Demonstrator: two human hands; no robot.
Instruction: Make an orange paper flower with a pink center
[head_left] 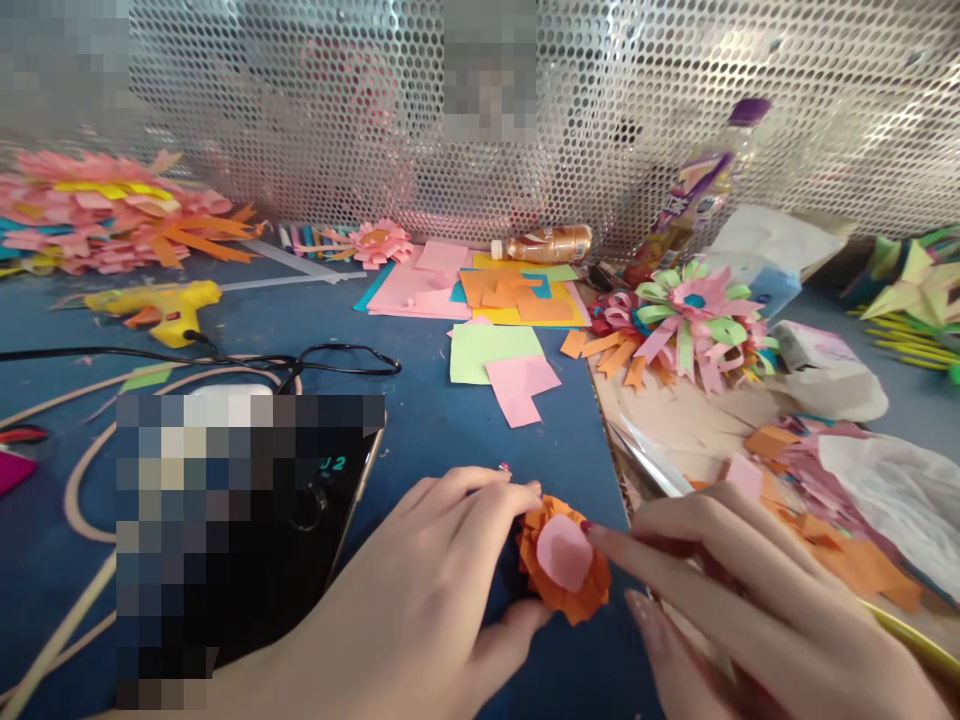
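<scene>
The only legible marks are two teal characters on the dark phone screen (330, 480), which look like "J2" or "02" (the rest of the screen is pixelated). The labels on the purple-capped bottle (701, 190) and the lying brown bottle (544, 243) are too blurred to read.
</scene>
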